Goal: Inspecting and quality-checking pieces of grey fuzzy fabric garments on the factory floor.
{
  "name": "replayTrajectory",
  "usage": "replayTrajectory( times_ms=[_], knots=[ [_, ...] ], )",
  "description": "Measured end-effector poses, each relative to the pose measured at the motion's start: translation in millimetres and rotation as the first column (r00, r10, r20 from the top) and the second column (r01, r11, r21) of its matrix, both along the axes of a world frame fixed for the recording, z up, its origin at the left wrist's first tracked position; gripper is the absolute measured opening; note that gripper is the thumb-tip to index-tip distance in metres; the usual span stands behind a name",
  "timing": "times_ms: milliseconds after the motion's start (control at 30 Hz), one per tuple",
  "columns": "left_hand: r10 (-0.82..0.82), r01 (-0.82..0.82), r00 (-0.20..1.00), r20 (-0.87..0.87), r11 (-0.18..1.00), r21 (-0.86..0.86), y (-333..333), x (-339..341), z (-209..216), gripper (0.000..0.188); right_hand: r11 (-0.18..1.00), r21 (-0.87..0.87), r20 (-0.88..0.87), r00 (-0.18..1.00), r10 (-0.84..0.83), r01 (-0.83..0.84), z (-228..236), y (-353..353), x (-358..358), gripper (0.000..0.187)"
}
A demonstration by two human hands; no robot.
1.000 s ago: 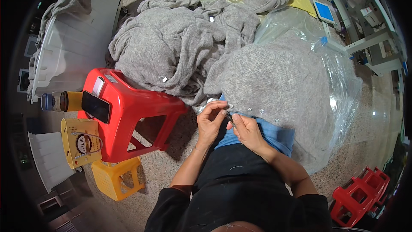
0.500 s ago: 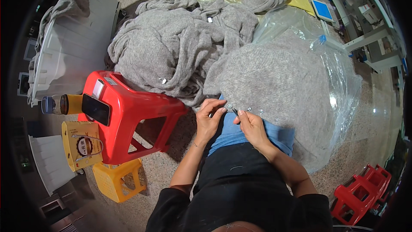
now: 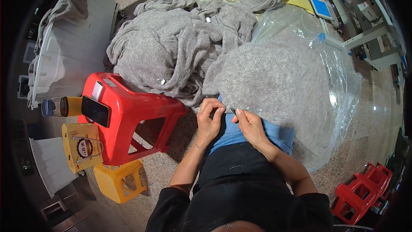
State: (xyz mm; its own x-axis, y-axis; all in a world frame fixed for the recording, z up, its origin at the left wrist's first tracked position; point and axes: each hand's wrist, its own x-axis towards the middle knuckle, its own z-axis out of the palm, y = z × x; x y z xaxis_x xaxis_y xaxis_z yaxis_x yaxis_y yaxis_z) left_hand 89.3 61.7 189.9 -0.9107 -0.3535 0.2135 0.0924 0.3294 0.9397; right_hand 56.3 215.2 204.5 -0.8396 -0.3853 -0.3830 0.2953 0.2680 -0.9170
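Note:
A grey knitted garment [image 3: 270, 77] lies spread over my lap and onto the plastic sheet beyond. Small shiny decorations [image 3: 260, 110] run along its near edge. My left hand [image 3: 209, 118] is closed in a pinch at that edge, thumb against forefinger, apparently on the knit. Close to its right, my right hand [image 3: 250, 125] grips a small dark pointed tool [image 3: 233, 110] between thumb and fingers, its tip near the left fingertips. Whether the tool is tweezers or snips is too small to tell.
A heap of grey knitwear [image 3: 171, 47] lies ahead to the left. Beside it stands a red stool [image 3: 128, 103] carrying a phone [image 3: 95, 111]. A yellow stool [image 3: 113, 182], a paper bag [image 3: 81, 146] and a white bin [image 3: 71, 38] are at the left. Clear plastic [image 3: 341, 90] lies right.
The right hand and its tool have moved slightly left, closer to the left fingertips. The left fingers have drawn together at the garment's edge.

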Motion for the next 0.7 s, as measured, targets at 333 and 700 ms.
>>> replayTrajectory(
  times_ms=[333, 700],
  knots=[
    [-0.008, 0.007, 1.000, 0.000, 0.929, 0.369, 9, 18, 8, 0.003, 0.968, -0.239, 0.398, 0.917, 0.026, 0.077, 25, -1, 5, 0.044],
    [0.019, -0.024, 1.000, 0.015, 0.881, 0.472, 18, 19, 2, 0.004, 0.972, -0.233, 0.449, 0.887, 0.111, -0.004, 25, -7, 2, 0.042]
  ],
)
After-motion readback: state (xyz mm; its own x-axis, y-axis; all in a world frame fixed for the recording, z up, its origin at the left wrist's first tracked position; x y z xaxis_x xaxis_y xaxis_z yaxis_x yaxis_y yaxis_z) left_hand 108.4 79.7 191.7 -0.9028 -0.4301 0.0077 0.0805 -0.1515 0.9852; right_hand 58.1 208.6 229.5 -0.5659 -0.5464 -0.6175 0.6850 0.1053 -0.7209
